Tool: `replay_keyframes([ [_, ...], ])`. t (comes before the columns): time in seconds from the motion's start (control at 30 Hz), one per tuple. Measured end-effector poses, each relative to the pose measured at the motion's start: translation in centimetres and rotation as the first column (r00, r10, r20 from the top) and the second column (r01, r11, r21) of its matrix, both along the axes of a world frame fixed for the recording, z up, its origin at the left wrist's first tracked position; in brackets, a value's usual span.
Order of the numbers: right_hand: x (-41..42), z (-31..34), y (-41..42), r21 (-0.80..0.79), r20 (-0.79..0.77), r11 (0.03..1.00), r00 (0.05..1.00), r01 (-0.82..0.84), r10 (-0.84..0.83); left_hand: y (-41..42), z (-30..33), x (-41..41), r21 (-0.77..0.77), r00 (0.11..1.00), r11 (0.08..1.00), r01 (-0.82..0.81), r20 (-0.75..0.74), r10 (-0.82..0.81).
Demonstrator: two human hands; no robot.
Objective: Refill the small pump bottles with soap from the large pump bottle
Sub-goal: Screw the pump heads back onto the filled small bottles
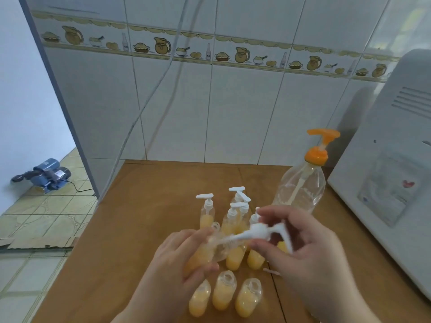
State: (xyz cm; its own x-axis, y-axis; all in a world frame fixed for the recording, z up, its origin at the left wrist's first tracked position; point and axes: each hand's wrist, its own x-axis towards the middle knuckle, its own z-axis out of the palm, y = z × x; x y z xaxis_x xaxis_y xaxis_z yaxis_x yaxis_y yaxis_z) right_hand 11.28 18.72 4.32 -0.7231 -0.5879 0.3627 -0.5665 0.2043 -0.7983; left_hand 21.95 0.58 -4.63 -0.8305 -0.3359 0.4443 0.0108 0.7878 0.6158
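My left hand [184, 257] grips a small clear bottle [210, 251] holding orange soap, tilted with its neck toward the right. My right hand [303, 248] pinches a white pump head [258, 231] whose tube points into that bottle's neck. The large pump bottle [300, 187], clear with an orange pump, stands at the back right and looks nearly empty. Several small bottles with white pumps [206, 210] stand behind my hands. Three open small bottles [224, 292] with orange soap stand in front, near me.
All of it sits on a brown wooden table [140, 206] against a white tiled wall. A white appliance [391, 178] stands close on the right. A small white piece [271, 272] lies on the table by my right hand. Left of the table, the tiled floor holds a blue pump [44, 174].
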Motion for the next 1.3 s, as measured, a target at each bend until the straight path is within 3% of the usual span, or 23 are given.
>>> replay_keyframes([
  [0.07, 1.0, -0.9, -1.6, -0.073, 0.149, 0.997, 0.989, 0.031, -0.019, 1.0, 0.1, -0.2, 0.150, 0.999, 0.988, 0.035, 0.023, -0.039],
  [0.17, 1.7, -2.2, -3.0, -0.059, 0.248, 0.993, 0.965, 0.101, -0.084, 2.1, 0.0, -0.3, 0.271, 0.996, 0.960, 0.067, 0.037, -0.080],
  [0.3, 1.4, -2.0, -2.7, -0.246, 0.536, 0.968, 0.825, -0.050, 0.178, 2.4, -0.2, 0.0, 0.421, 0.998, 0.905, 0.050, 0.022, -0.065],
  [0.4, 1.3, -2.6, -2.8, -0.275, 0.552, 0.961, 0.823, 0.026, 0.136, 2.3, -0.3, 0.0, 0.404, 0.995, 0.913, 0.057, 0.049, -0.084],
  [0.5, 1.3, -3.3, -2.9, -0.199, 0.548, 0.976, 0.835, 0.085, 0.039, 2.5, -0.4, -0.1, 0.353, 0.989, 0.932, 0.083, 0.083, -0.119],
  [0.63, 1.2, -3.4, -2.7, -0.370, 0.702, 0.928, 0.665, 0.035, 0.255, 2.6, -0.2, -0.1, 0.418, 0.995, 0.908, 0.040, 0.069, -0.076],
  [0.73, 0.8, -4.5, -2.6, -0.369, 0.751, 0.926, 0.611, 0.073, 0.251, 2.9, -0.2, -0.1, 0.405, 0.988, 0.912, 0.057, 0.107, -0.109],
  [0.9, 0.3, -5.0, -2.5, -0.446, 0.798, 0.888, 0.498, 0.112, 0.339, 3.0, 0.1, -0.3, 0.571, 0.994, 0.821, 0.008, 0.088, -0.071],
  [1.07, 0.3, -5.4, -2.8, -0.467, 0.773, 0.877, 0.537, 0.119, 0.339, 3.1, 0.5, -0.3, 0.653, 0.983, 0.755, 0.058, 0.093, -0.157],
  [1.2, 0.1, -5.3, -2.7, -0.545, 0.777, 0.821, 0.471, 0.169, 0.418, 3.2, 1.2, -0.4, 0.667, 0.988, 0.745, 0.007, 0.111, -0.109],
  [1.3, -0.1, -5.9, -2.6, -0.527, 0.773, 0.822, 0.525, 0.215, 0.357, 3.1, 1.0, -0.3, 0.668, 0.982, 0.744, 0.015, 0.132, -0.138],
])
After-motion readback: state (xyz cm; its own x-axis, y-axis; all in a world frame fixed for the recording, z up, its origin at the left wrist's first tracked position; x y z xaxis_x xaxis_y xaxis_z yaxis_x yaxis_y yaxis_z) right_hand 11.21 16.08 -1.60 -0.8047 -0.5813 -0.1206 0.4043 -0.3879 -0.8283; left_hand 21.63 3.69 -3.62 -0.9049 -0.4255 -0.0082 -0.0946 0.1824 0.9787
